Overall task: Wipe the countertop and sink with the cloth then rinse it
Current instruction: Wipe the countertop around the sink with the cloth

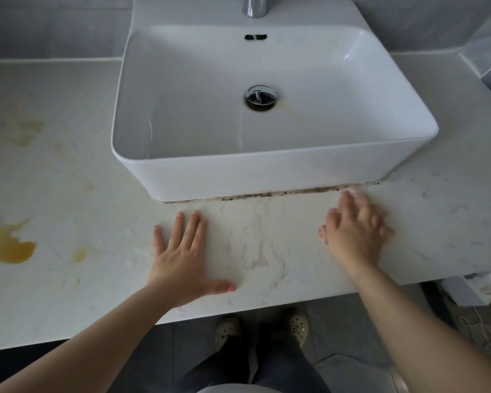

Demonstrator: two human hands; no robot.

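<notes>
Countertop [68,194] first, since both hands are on or over it in my feed. The left hand [182,259] lies flat on the marble-look top in front of the sink, fingers straight and a bit spread, thumb out along the front edge, holding nothing. The right hand [355,231] is off to the right, closer to the sink's base. Its fingers are loose and apart with nothing in them, but it's blurry, so I can't tell if it touches the surface.

Just past the right fingertips there's a line of dark grime [295,192] along the seam where the sink [267,177] sits on the top. It's a white rectangular basin, standing on the counter at the back middle. Inside, a yellowish streak [292,112] runs from the drain [260,97], and the faucet [255,5] pokes in at the top.

Way over on the left is a big orange-yellow stain [10,248], a small one [79,255] near it, and a fainter patch [26,131] further back. Below the counter edge I see beige clogs [228,331] on a grey floor.
</notes>
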